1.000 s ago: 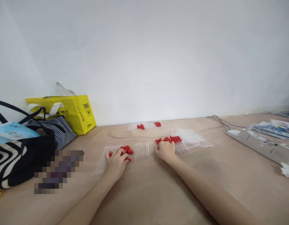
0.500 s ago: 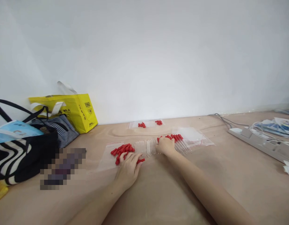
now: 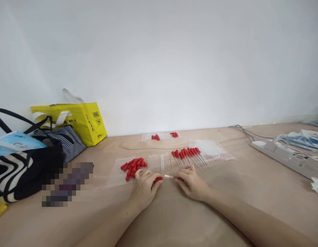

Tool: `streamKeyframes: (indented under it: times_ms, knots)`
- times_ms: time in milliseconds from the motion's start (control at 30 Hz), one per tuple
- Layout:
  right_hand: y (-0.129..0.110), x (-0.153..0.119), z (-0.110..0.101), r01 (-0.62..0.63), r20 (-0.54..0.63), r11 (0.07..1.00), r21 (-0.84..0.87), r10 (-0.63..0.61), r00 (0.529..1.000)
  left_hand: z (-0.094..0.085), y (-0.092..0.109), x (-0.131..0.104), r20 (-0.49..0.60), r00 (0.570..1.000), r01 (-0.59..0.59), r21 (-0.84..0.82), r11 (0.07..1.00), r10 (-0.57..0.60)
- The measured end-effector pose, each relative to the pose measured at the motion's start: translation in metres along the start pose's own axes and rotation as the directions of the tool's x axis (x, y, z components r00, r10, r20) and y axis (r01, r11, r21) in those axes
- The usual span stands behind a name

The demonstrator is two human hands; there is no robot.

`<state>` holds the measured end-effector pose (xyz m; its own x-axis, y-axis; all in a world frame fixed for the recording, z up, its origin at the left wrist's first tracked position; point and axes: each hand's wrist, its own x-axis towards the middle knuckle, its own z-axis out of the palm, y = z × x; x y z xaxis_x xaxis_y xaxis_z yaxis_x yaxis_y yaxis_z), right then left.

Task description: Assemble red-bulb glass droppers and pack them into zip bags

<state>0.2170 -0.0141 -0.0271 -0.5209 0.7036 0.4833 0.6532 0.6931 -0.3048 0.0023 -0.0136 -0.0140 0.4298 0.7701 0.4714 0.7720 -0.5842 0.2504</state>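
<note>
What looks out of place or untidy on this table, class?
Little stands out. The red caps lie in a loose heap, half on a clear bag, while the tubes and capped tubes sit in neat rows. The left hand pinches one cap; the right hand holds one tube.

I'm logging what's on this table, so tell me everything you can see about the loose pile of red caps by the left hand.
The loose red caps are small, soft-looking rubbery sleeves, bright red, heaped at mixed angles. They lie on a clear zip bag flat on the wooden table, left of a row of clear tubes. The left hand rests just in front of the heap, pinching one red cap apart from it.
</note>
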Motion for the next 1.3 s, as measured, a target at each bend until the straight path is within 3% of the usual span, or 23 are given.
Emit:
streamKeyframes:
  times_ms: [567,900,1300]
  knots:
    - [-0.001,0.003,0.011,0.060,-0.066,0.998,-0.003,-0.061,0.996,-0.001,-0.001,0.000,-0.012,1.000,0.011,-0.046,0.999,-0.012]
    - [-0.005,0.005,0.011,0.089,-0.052,0.988,-0.129,-0.096,0.994,-0.002,0.003,0.000,0.006,0.998,-0.057,-0.038,0.998,0.057]
    - [-0.010,0.006,0.014,0.092,-0.077,0.994,-0.061,-0.096,0.992,0.001,0.006,-0.001,0.028,0.993,-0.110,-0.053,0.993,0.112]
